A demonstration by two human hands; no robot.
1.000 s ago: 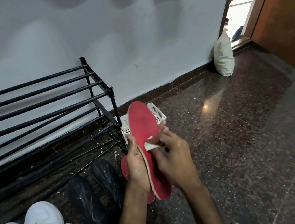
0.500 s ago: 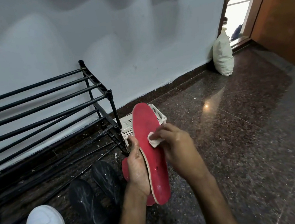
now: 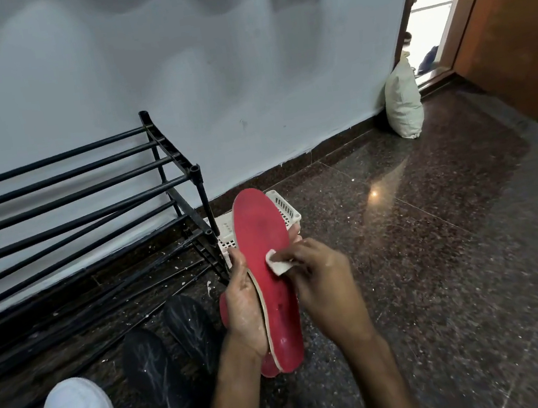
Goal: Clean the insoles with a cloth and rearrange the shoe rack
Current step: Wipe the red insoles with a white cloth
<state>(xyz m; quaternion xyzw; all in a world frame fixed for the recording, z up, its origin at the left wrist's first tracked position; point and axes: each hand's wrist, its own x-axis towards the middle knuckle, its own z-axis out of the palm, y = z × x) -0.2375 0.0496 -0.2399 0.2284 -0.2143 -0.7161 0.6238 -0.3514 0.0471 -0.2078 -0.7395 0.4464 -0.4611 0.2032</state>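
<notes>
In the head view, the long red foam insole [image 3: 261, 236] stands nearly upright in front of the person, toe end up and away, heel end down by the wrists. The left hand [image 3: 244, 311] grips its left edge about mid-length, fingers curled round behind. The right hand [image 3: 323, 282] pinches a small white folded cloth [image 3: 277, 262] against the insole's face just above the middle, so the next wipe likely runs along the long axis.
</notes>
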